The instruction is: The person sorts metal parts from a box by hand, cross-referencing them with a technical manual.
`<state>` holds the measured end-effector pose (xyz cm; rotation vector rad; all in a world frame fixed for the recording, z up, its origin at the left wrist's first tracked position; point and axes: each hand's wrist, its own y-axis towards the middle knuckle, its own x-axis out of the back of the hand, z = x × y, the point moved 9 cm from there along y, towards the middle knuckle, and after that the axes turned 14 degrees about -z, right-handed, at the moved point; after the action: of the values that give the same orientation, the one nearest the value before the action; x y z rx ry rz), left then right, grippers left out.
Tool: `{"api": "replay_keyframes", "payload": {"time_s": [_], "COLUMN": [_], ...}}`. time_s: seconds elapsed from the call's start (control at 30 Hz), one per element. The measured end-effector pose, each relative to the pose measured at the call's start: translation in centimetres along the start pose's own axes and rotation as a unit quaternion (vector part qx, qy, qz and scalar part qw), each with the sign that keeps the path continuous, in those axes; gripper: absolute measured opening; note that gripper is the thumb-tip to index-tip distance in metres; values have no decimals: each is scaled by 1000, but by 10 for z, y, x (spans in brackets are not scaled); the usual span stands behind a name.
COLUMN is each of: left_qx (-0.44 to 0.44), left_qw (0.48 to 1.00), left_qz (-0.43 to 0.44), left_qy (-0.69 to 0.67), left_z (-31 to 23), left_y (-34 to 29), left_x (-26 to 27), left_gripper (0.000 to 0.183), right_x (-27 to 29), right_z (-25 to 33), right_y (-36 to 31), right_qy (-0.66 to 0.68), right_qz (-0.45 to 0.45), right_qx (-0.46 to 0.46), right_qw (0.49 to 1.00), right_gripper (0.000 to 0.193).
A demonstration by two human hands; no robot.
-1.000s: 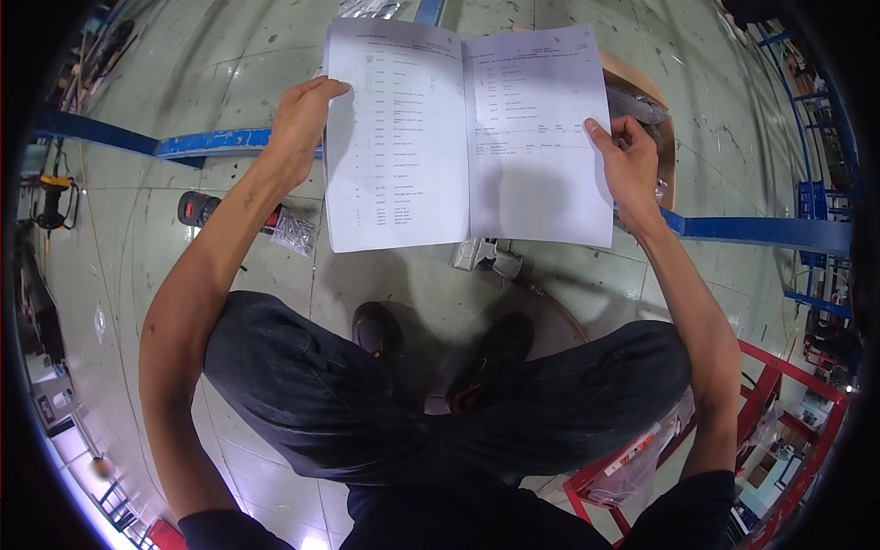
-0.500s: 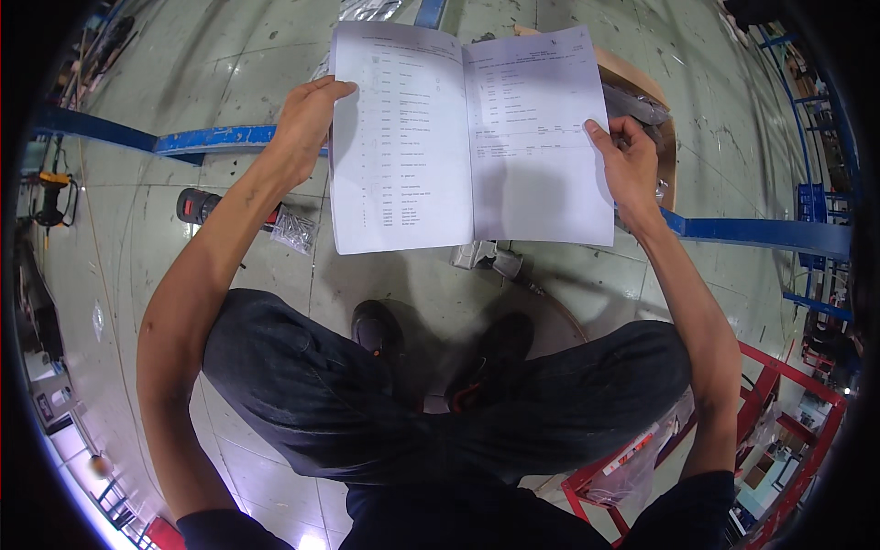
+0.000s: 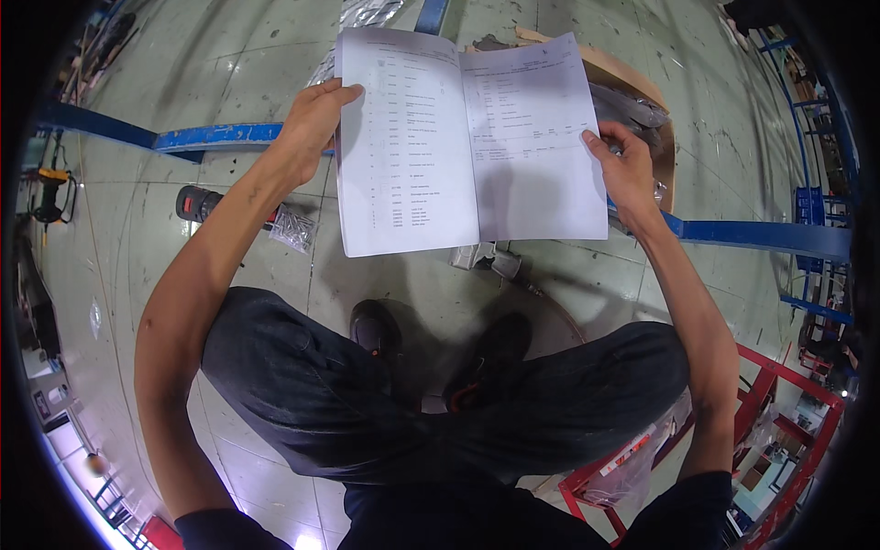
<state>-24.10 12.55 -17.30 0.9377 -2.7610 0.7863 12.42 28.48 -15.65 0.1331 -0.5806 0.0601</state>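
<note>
An open booklet [image 3: 408, 156] of white printed pages, with lists and tables on both sides of its fold, is held up in front of me. My left hand [image 3: 316, 124] grips its left edge, thumb on the page and fingers behind. At the right edge, my right hand [image 3: 625, 165] pinches the page between thumb and curled fingers. Below the booklet's lower edge a grey metal air tool [image 3: 490, 258] with a hose lies on the floor, partly covered by the pages. Behind the right page stands a cardboard box [image 3: 665, 92] holding plastic-wrapped parts.
Blue metal beams [image 3: 220, 137] cross the floor on both sides. Near my left forearm lie a cordless tool [image 3: 197, 203] and a clear bag of small metal parts [image 3: 293, 227]. A red metal frame [image 3: 765, 390] with plastic bags stands at the lower right. A yellow-black tool [image 3: 53, 194] is at far left.
The booklet has tilted slightly and its right page has drawn inward, showing more of the box behind. My right hand has shifted a little left with it; both hands keep hold.
</note>
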Motion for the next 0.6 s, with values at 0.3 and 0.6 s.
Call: {"api": "replay_keyframes", "payload": {"time_s": [0.3,0.6], "left_qx": [-5,12], "left_qw": [1000,999], "left_qz": [-6,33], "left_qy": [-16,-26], "left_z": [3,7], "left_y": [0,-2], "left_x": [-1,-8], "left_gripper": [35,32], "right_x": [-23,-24], "right_z": [-14,-48], "right_y": [-27,-43], "right_qy": [94,120], "right_qz": [143,190], "right_qx": [-222,-393], "right_qw": [960,892], "right_gripper": [42,36]}}
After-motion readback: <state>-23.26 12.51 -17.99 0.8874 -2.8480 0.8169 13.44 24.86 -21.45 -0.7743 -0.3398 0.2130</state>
